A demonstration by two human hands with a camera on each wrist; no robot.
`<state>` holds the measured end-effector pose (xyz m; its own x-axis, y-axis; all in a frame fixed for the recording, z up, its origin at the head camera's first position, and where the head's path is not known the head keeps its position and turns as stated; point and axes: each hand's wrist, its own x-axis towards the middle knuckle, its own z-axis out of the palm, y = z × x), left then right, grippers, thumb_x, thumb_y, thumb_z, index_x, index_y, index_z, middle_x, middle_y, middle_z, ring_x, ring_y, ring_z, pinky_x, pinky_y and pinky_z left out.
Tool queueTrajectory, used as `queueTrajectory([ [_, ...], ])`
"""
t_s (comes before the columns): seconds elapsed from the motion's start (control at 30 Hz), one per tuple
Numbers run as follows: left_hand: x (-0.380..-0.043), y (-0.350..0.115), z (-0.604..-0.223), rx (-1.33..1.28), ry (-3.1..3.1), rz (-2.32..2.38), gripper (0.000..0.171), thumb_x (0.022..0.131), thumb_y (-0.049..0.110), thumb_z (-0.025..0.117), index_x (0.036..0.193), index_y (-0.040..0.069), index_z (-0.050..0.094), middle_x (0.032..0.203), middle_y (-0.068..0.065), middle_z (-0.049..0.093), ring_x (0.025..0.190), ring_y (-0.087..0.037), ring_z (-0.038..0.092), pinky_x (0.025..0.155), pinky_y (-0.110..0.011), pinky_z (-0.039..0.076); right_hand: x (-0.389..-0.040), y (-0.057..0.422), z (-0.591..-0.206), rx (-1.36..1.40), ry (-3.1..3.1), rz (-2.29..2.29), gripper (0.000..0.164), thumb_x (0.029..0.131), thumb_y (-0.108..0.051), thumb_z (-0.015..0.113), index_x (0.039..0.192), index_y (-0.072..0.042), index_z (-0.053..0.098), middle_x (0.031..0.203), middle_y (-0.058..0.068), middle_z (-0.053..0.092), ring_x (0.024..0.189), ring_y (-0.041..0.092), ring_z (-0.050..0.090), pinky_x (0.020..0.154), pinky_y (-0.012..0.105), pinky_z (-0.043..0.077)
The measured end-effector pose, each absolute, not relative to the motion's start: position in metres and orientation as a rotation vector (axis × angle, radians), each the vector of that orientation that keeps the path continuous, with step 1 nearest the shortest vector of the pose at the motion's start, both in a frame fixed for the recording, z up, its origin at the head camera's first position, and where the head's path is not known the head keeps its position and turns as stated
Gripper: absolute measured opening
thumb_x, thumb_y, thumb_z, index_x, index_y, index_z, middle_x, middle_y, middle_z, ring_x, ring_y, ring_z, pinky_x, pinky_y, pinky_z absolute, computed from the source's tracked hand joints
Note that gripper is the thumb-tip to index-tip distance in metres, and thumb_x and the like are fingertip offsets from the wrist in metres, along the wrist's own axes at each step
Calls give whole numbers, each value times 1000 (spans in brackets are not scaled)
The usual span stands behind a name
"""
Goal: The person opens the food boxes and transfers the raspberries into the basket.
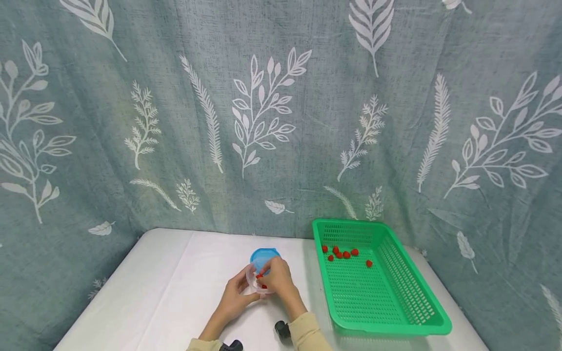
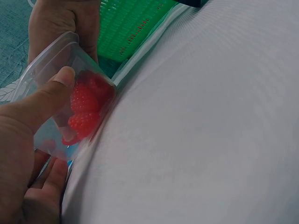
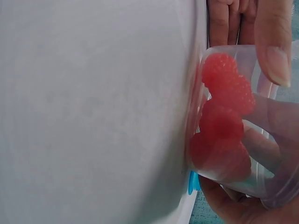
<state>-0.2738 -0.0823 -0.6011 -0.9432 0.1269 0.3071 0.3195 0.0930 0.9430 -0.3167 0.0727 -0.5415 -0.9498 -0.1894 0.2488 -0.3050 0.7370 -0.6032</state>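
Observation:
My left hand [image 1: 234,298] grips a clear plastic container [image 1: 251,279], its thumb [image 2: 46,95] along the near wall and its fingers round the far side. Several red raspberries [image 3: 222,119] lie against the container's bottom, seen through the wall. Over the rim reaches my right hand [image 1: 279,276], its fingers [image 3: 261,144] down inside among the berries. A red raspberry [image 1: 259,276] shows at those fingertips, pinched there; the rest of that grip is hidden by the hand. Just behind the container sits a blue round lid [image 1: 262,253] with a small tab.
To the right stands a green perforated basket [image 1: 386,321] with several red raspberries [image 1: 346,254] towards its back. A white cloth [image 1: 175,287] covers the table. A grey-green leaf-patterned curtain [image 1: 281,122] hangs behind and at the sides. Dark wrist devices [image 1: 282,329] sit near the sleeves.

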Motion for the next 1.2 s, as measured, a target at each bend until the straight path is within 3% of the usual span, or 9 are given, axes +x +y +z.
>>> queueTrajectory([
  [0.2,-276,-82,-599,-459,-2202,-1998,89,79,8,87,154,-2,39,154,-22,46,145,-39,42,118,-41,39,-317,73,-541,371,-2780,1023,16,70,-9,93,74,-7,78,80,7,74,81,23,64,75,43,59],
  [0.47,-277,-82,-595,-504,-2223,-1954,90,80,8,86,154,-4,37,156,-23,43,144,-40,41,118,-37,40,-320,78,-540,472,-2724,1065,12,75,-13,90,77,-7,80,84,7,77,86,27,68,73,38,57],
  [0.63,-276,-83,-596,-505,-2224,-1923,88,79,5,85,153,-4,38,154,-24,45,143,-41,43,117,-41,40,-323,82,-542,596,-2676,1148,10,82,-14,85,82,-5,80,89,7,77,96,28,68,83,40,57],
  [0.77,-274,-83,-597,-463,-2231,-1950,88,79,6,86,153,-1,40,154,-20,47,143,-38,45,117,-42,40,-320,84,-539,661,-2614,1265,9,86,-8,79,87,1,78,95,12,75,102,33,67,94,50,55],
  [1.0,-272,-82,-597,-430,-2234,-1940,87,79,7,87,153,-1,41,151,-22,50,140,-40,48,116,-46,42,-307,89,-528,567,-2544,1436,13,91,-12,74,95,0,78,125,26,65,127,46,52,112,67,38],
  [1.2,-274,-82,-600,-421,-2266,-1914,86,80,11,86,153,-1,41,152,-20,50,140,-39,48,115,-42,43,-294,93,-516,536,-2443,1579,17,93,-15,72,103,-3,76,123,18,69,128,40,56,113,65,39],
])
